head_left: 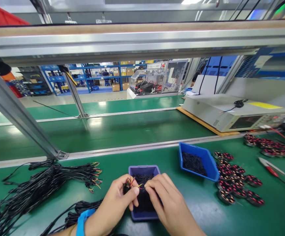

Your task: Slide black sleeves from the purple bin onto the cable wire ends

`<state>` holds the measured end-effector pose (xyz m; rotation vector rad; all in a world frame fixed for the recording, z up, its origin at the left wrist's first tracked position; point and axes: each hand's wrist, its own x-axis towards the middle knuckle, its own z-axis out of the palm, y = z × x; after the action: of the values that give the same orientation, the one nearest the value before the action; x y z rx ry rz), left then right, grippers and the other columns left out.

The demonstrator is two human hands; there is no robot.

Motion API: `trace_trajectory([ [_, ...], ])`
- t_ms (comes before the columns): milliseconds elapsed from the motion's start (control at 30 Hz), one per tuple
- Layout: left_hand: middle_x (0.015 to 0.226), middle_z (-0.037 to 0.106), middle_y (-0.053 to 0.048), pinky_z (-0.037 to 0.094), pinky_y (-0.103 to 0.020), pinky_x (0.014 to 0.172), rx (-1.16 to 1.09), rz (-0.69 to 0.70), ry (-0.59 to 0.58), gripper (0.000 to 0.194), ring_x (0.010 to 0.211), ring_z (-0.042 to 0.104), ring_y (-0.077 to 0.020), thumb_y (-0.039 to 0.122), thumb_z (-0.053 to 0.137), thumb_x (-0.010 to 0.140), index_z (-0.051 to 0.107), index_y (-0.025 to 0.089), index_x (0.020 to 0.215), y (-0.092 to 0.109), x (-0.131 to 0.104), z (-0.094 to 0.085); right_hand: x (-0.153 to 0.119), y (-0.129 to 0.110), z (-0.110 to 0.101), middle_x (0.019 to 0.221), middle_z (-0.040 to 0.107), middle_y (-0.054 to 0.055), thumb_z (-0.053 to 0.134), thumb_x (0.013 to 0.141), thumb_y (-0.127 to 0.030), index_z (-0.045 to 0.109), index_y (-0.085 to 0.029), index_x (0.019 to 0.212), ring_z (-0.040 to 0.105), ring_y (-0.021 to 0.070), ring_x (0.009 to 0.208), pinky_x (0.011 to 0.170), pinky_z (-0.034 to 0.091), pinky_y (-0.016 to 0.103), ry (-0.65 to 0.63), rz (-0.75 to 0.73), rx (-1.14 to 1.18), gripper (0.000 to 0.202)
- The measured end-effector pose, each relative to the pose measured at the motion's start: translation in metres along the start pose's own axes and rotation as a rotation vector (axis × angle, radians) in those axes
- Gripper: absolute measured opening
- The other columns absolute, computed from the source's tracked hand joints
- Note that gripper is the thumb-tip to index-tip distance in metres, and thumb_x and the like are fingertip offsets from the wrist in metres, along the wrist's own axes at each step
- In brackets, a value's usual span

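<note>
Over a purple bin [144,216] of small black pieces, my two hands work close together. My left hand [122,196], with a blue wristband [84,218], is closed on a black cable whose red, yellow and black wire ends [130,181] stick out between thumb and fingers. A yellow wire end points toward my right hand [163,195]. Thumb and forefinger of that hand are pinched together at a small dark piece near the wire tip, too small to name. Below my left wrist lies a bundle of black cables [78,209].
A larger pile of black cables [46,180] lies at left. To the right stand a blue bin [199,173] of black pieces, several round copper-wound motor parts [236,180], tweezers [272,165] and a red-handled probe [270,170]. A grey instrument [231,111] sits behind; a metal frame [142,42] crosses above.
</note>
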<state>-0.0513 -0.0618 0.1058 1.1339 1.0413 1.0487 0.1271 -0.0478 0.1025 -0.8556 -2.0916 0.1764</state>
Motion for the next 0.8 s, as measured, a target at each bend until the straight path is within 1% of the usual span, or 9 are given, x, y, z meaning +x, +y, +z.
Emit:
trace_trajectory([
  [100, 0.064, 0.055, 0.003, 0.041, -0.019, 0.050, -0.025, 0.008, 0.007, 0.045, 0.053, 0.049, -0.0089, 0.057, 0.076, 0.080, 0.059, 0.015, 0.080, -0.002, 0.001, 0.000, -0.002, -0.002, 0.005, 0.080, 0.061, 0.003, 0.037, 0.108, -0.015, 0.053, -0.022, 0.087, 0.056, 0.0194, 0.071, 0.068, 0.045, 0.032, -0.012, 0.010, -0.013, 0.027],
  [267, 0.060, 0.057, 0.002, 0.041, -0.020, 0.049, -0.031, -0.021, -0.001, 0.042, 0.050, 0.051, -0.0098, 0.053, 0.079, 0.077, 0.061, 0.015, 0.076, -0.002, 0.000, -0.002, -0.003, -0.002, 0.005, 0.081, 0.063, 0.001, 0.038, 0.109, -0.019, 0.055, -0.023, 0.088, 0.058, 0.0183, 0.073, 0.069, 0.047, 0.029, -0.017, 0.068, 0.114, 0.028],
  [400, 0.056, 0.058, 0.002, 0.040, -0.020, 0.048, -0.027, -0.034, -0.007, 0.040, 0.049, 0.050, -0.0104, 0.051, 0.079, 0.077, 0.061, 0.016, 0.074, -0.002, 0.000, -0.002, 0.001, 0.002, -0.001, 0.079, 0.061, 0.001, 0.040, 0.109, -0.021, 0.056, -0.024, 0.089, 0.057, 0.0184, 0.072, 0.066, 0.046, 0.029, 0.065, 0.109, 0.099, 0.025],
  [500, 0.056, 0.058, 0.001, 0.040, -0.020, 0.048, -0.018, -0.031, -0.016, 0.038, 0.049, 0.050, -0.0106, 0.049, 0.078, 0.078, 0.061, 0.015, 0.074, -0.001, 0.000, -0.002, 0.003, 0.002, -0.004, 0.079, 0.061, 0.001, 0.041, 0.108, -0.021, 0.056, -0.024, 0.090, 0.056, 0.0185, 0.072, 0.066, 0.046, 0.029, 0.100, 0.097, 0.091, 0.023],
  [633, 0.057, 0.058, 0.002, 0.041, -0.020, 0.049, -0.009, -0.029, -0.027, 0.034, 0.051, 0.051, -0.0108, 0.044, 0.079, 0.076, 0.062, 0.015, 0.074, 0.000, 0.000, -0.002, 0.003, -0.001, -0.003, 0.080, 0.061, 0.001, 0.041, 0.108, -0.018, 0.056, -0.023, 0.091, 0.057, 0.0184, 0.072, 0.067, 0.046, 0.029, 0.094, 0.076, 0.098, 0.023],
  [800, 0.057, 0.057, 0.001, 0.041, -0.020, 0.049, 0.001, -0.027, -0.041, 0.037, 0.053, 0.053, -0.0118, 0.049, 0.077, 0.078, 0.061, 0.015, 0.074, 0.001, -0.002, -0.002, 0.003, 0.000, -0.002, 0.080, 0.061, 0.002, 0.042, 0.107, -0.018, 0.056, -0.023, 0.091, 0.056, 0.0182, 0.072, 0.067, 0.046, 0.029, 0.106, 0.078, 0.095, 0.022],
])
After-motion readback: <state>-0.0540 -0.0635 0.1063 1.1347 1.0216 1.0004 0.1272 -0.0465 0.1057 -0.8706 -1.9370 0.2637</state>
